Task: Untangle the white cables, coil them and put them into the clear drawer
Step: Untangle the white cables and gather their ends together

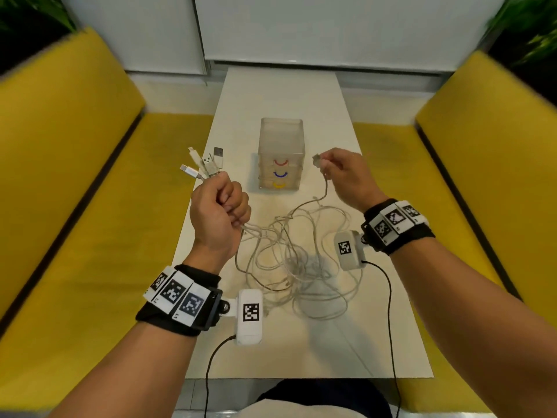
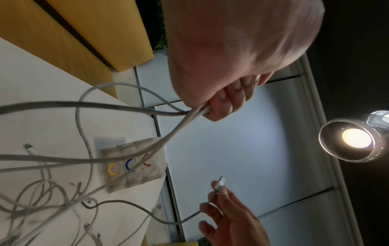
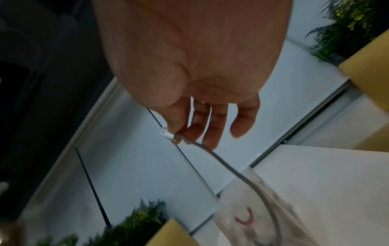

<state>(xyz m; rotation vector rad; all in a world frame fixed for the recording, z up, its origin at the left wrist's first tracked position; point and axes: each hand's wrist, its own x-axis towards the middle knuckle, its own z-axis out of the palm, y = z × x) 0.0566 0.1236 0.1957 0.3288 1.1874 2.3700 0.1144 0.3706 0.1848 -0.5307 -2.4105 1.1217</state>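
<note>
A tangle of white cables point(image 1: 297, 267) lies on the white table point(image 1: 280, 95) between my arms. My left hand point(image 1: 220, 211) is raised in a fist round several cable ends, whose plugs point(image 1: 203, 164) fan out above it; the strands point(image 2: 174, 126) leave below my fist. My right hand point(image 1: 343, 176) pinches a single plug point(image 1: 318, 160) between thumb and forefinger, its cable point(image 3: 235, 173) hanging down to the tangle. The clear drawer unit point(image 1: 281, 155) stands between the hands, its drawers closed, with red, blue and yellow handles point(image 2: 128, 164).
Yellow bench seats point(image 1: 90, 224) flank the table on both sides. Green plants point(image 1: 524, 28) sit behind the seat backs. A white wall panel point(image 1: 331, 28) closes the far end. A black lead point(image 1: 388, 297) runs from each wrist camera back to my body.
</note>
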